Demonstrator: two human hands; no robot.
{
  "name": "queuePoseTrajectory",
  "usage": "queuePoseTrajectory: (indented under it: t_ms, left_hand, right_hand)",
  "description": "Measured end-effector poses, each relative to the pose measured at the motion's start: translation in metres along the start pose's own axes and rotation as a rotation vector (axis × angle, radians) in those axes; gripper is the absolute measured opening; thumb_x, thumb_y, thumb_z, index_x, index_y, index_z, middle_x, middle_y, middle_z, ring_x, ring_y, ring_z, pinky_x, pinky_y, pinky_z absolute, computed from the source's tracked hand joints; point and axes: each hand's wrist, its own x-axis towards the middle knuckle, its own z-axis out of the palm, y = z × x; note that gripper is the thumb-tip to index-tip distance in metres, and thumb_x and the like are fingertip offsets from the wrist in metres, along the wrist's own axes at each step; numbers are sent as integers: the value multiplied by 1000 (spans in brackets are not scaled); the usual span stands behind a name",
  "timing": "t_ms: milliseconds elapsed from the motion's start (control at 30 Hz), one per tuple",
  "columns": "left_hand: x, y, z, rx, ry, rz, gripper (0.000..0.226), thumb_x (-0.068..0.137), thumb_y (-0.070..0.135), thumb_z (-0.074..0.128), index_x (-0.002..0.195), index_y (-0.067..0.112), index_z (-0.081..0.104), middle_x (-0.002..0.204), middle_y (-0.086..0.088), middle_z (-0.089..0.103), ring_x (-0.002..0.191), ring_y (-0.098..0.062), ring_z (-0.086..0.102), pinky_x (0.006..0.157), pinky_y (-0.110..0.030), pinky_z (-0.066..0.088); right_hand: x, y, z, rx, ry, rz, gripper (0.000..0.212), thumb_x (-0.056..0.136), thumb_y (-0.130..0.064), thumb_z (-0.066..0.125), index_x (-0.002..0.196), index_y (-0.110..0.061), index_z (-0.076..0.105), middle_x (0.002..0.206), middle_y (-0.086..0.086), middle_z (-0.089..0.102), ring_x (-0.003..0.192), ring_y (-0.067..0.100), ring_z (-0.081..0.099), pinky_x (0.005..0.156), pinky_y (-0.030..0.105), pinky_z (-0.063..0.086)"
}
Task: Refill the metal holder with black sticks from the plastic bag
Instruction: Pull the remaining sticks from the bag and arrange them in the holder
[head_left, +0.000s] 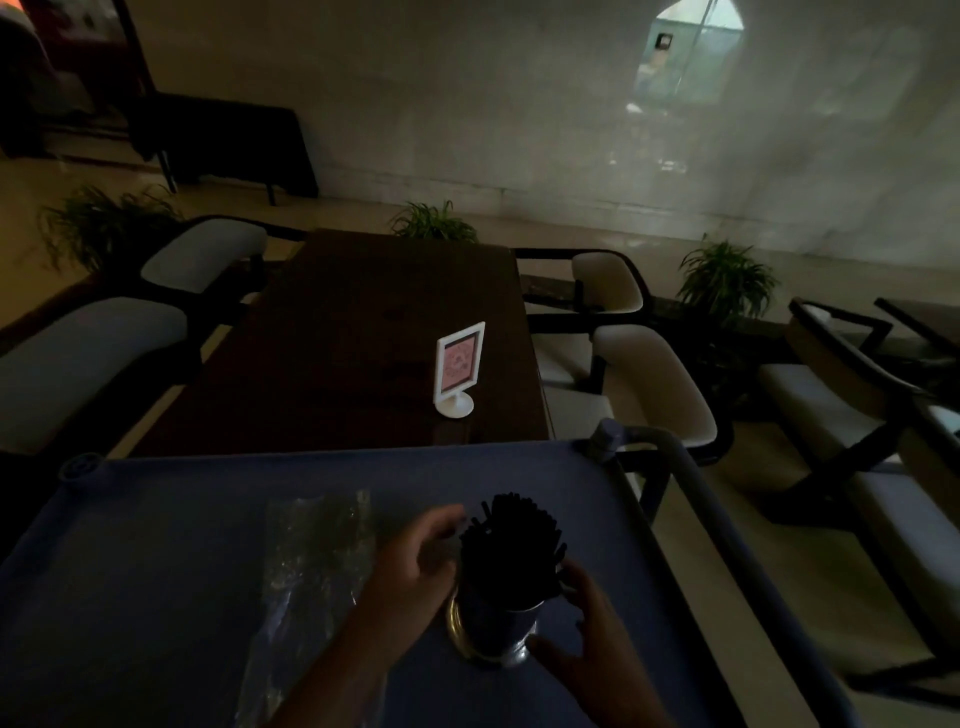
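A metal holder (506, 636) with a gold rim stands upright on the blue cart tray (156, 545), packed with black sticks (511, 551) that fan out above it. My left hand (415, 564) rests against the holder's left side, its fingers spread near the sticks. On the holder's right side my right hand (587, 623) cups the holder, with the thumb at its base. A clear plastic bag (311, 571) lies flat on the tray to the left of my left arm; it looks nearly empty, though the dim light hides its contents.
Beyond the tray is a dark wooden table (363, 322) with a white framed sign stand (458, 368). Padded chairs flank the table on both sides. The cart's handle bar (727, 545) runs along the right. Potted plants stand by the far wall.
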Motion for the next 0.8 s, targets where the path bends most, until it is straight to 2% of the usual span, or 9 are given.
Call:
queuePoseTrajectory:
  t_ms: [100, 167, 233, 300, 333, 400, 533, 633, 800]
  left_hand:
    - [-3, -6, 4, 39, -103, -46, 74, 81, 0, 65, 120, 61, 47, 123, 37, 54, 121, 15, 46, 98, -11, 42]
    - [-3, -6, 8, 47, -96, -43, 71, 82, 6, 69, 123, 57, 43, 127, 34, 48, 123, 13, 43, 99, -11, 39]
    - [-2, -3, 10, 43, -80, -31, 67, 84, 12, 70, 128, 54, 42, 130, 30, 48, 124, 10, 43, 99, -12, 38]
    - [0, -1, 12, 54, -55, -12, 63, 84, 14, 71, 131, 46, 44, 133, 20, 51, 124, 4, 46, 103, -19, 40]
    - [1, 0, 13, 70, -42, -1, 61, 84, 14, 72, 133, 41, 47, 133, 17, 53, 124, 1, 47, 104, -22, 42]
    - [2, 1, 16, 112, -17, 15, 59, 83, 14, 73, 135, 30, 50, 133, 11, 55, 125, -4, 49, 106, -27, 44]
    - [5, -3, 23, 131, 46, 36, 54, 82, 14, 75, 131, 21, 55, 129, 7, 55, 124, -8, 50, 107, -28, 42]
    - [8, -7, 26, 113, 70, 59, 48, 80, 14, 76, 125, 22, 58, 121, 9, 57, 118, -7, 52, 104, -29, 45]
    - [15, -13, 32, 130, 91, 100, 31, 78, 16, 77, 106, 20, 64, 109, 5, 60, 107, -7, 55, 96, -33, 49]
  right_hand:
    - [1, -2, -3, 9, 18, 39, 92, 64, -13, 89, 142, -7, 41, 134, 9, 57, 116, 14, 60, 97, 31, 50]
    - [4, -8, 0, 85, 67, 81, 94, 58, -28, 86, 138, 1, 45, 129, 10, 60, 103, -5, 63, 97, 39, 51]
    - [6, -11, 6, 134, 96, 96, 99, 51, -40, 82, 137, -4, 48, 124, 3, 61, 98, -15, 61, 91, 24, 52]
    - [6, -10, 14, 83, 77, 48, 94, 56, -24, 91, 138, -18, 46, 128, -4, 60, 113, 0, 60, 84, 6, 47]
    - [6, -8, 17, 81, 78, 51, 95, 57, -14, 92, 138, -22, 44, 132, -4, 58, 119, 10, 59, 86, 8, 48]
    - [7, -3, 22, 79, 78, 56, 98, 57, -6, 92, 141, -20, 42, 135, -1, 58, 123, 19, 58, 93, 26, 53]
    - [6, -6, 31, 63, 93, 72, 95, 57, 0, 90, 131, -37, 43, 131, -1, 59, 119, 22, 60, 93, 37, 55]
    - [4, -7, 34, 88, 77, 104, 90, 58, -9, 90, 134, -30, 44, 131, 1, 60, 116, 24, 61, 92, 55, 54]
    - [4, -11, 33, 83, 95, 118, 89, 55, -32, 88, 134, -28, 47, 124, -5, 63, 112, 15, 62, 86, 37, 54]
